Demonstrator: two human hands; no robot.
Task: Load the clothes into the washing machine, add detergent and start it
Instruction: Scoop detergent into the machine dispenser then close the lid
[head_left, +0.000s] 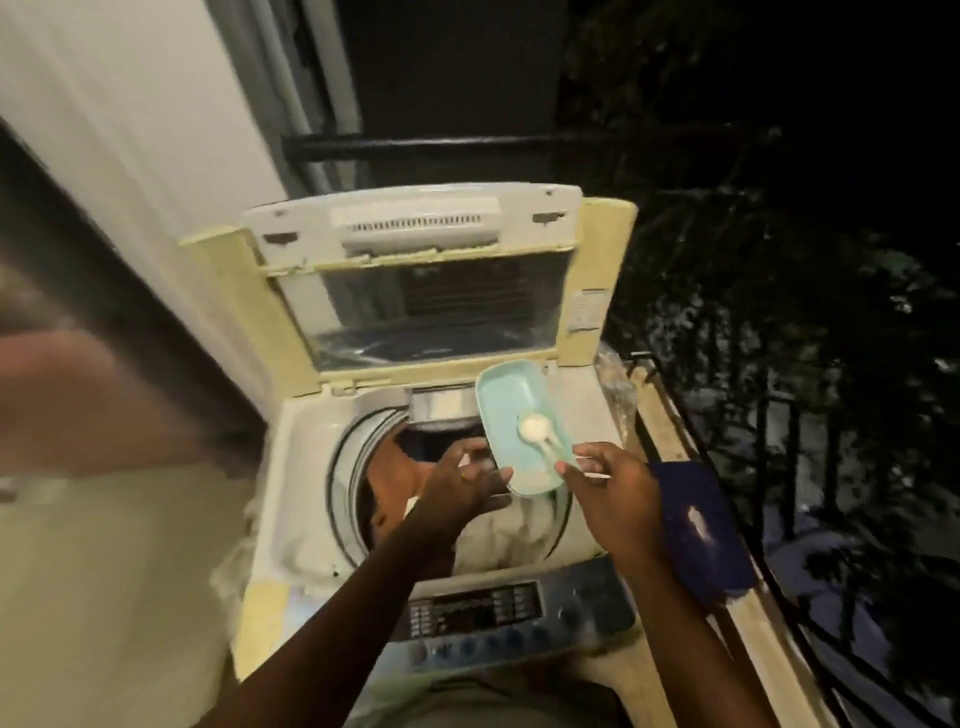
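Your top-loading washing machine (311, 467) stands with its lid (436, 306) propped upright, the yellowed plastic frame holding a clear, glossy window. The round drum already holds the clothes (498, 535): crumpled pale cloth at the near right and an orange-brown piece at the left, so loading looks done. Detergent is the step in hand, and starting is left; the control panel (483, 613), dark with rows of small buttons, sits untouched at the near edge. A dark blue flat thing (701, 535) lies on the ledge at the right. Over the drum's right side you hold a pale green, smooth, rounded-rectangular plastic box (514, 415), tilted, your left hand (462, 488) gripping its near end. Your right hand (613, 493) pinches the handle of a small white scoop (535, 428), heaped with white powder, inside the box.
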